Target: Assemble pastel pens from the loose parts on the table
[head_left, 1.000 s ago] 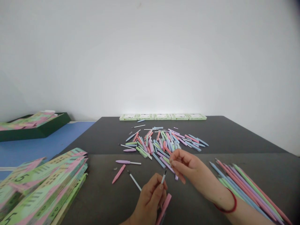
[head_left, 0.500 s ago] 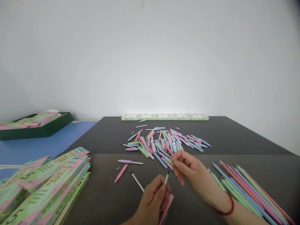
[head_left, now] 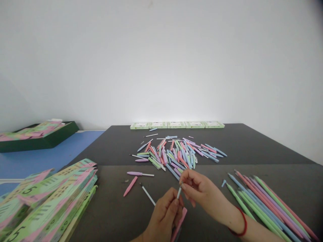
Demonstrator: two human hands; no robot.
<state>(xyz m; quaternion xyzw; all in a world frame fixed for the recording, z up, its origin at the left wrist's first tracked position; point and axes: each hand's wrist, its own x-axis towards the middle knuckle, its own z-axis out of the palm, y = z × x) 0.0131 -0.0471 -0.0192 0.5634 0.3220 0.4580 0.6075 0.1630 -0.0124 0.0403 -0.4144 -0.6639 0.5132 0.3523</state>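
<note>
Near the front middle of the table, my left hand (head_left: pixel 166 213) pinches a white pen refill (head_left: pixel 179 192) upright between thumb and forefinger. A pink pen barrel (head_left: pixel 180 222) is also held in its lower fingers. The thumb and forefinger of my right hand (head_left: pixel 199 188) are closed at the refill's top end and cover its tip; whether they hold a small part is hidden. Left of my hands lie another white refill (head_left: pixel 147 194), a pink cap (head_left: pixel 130 186) and a purple cap (head_left: pixel 134 173) with a refill in it.
A heap of pastel pen parts (head_left: pixel 176 154) lies mid-table. Long pastel pens (head_left: pixel 267 205) lie at the right. Packets (head_left: pixel 42 205) are stacked at the left, with a green tray (head_left: pixel 60 134) behind. Flat boxes (head_left: pixel 176 125) line the far edge.
My right hand has moved left and down onto the refill's tip, which showed before. My left hand has stayed nearly still.
</note>
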